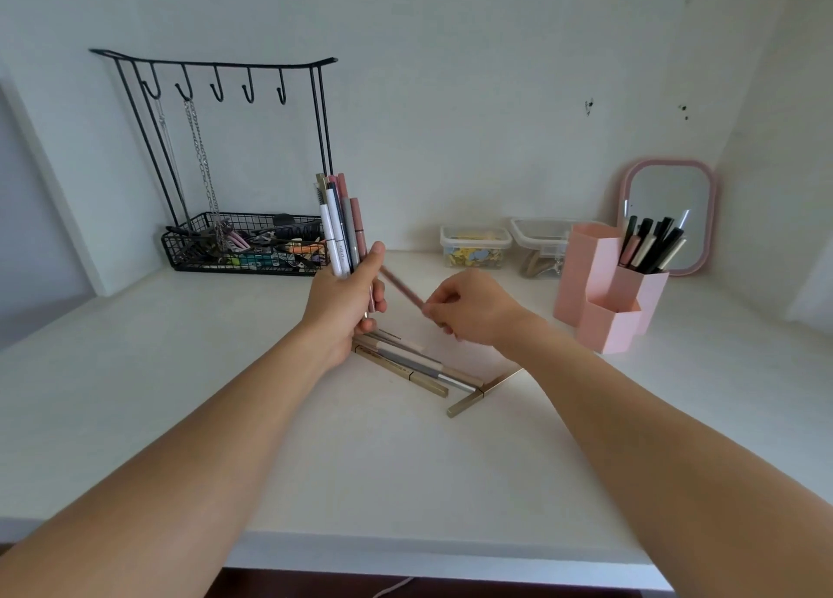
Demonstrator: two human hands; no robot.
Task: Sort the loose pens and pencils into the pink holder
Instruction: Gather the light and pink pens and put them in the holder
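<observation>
Gathering loose pens into one bundle before they go to the pink holder

Nearest us, low in the centre of the frame, a few loose pens lie on the white tabletop; just above them our right hand pinches the end of a pink pencil, its other end slanting towards our left hand, which grips an upright bundle of pens; we judge it best to slide the pencil in parallel, keeping the left grip firm so nothing fans out; farther off at right centre stands the pink holder, already holding some dark pens; at upper left sits a black wire rack.
</observation>
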